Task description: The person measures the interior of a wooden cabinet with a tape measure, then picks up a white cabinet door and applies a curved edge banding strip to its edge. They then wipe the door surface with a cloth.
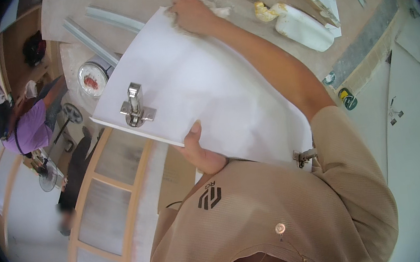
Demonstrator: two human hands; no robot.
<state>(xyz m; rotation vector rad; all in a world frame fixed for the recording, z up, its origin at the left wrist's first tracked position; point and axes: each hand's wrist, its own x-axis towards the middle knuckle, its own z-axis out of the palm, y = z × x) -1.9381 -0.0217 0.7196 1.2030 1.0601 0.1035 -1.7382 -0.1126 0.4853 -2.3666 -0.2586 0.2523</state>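
Note:
A white cabinet door (pixel 204 80) is tilted in front of me, its near end against my body. One metal hinge (pixel 136 107) stands up from its left part, and another hinge (pixel 303 157) sits at the near right corner. My left hand (pixel 201 151) is closed on the left edge, thumb on the white face, fingers hidden beneath. At the far end, my right hand (pixel 190 13) presses a greyish cloth (pixel 185 30) onto the door, its fingers curled around it.
Beyond the door lie metal channels (pixel 114 18), a round white-topped container (pixel 93 79) and a white plastic bottle (pixel 304 27) with a stained neck. Wood-framed panels (pixel 107 186) stand at left. A person in purple (pixel 33 128) and another in dark clothes (pixel 75 169) are further left.

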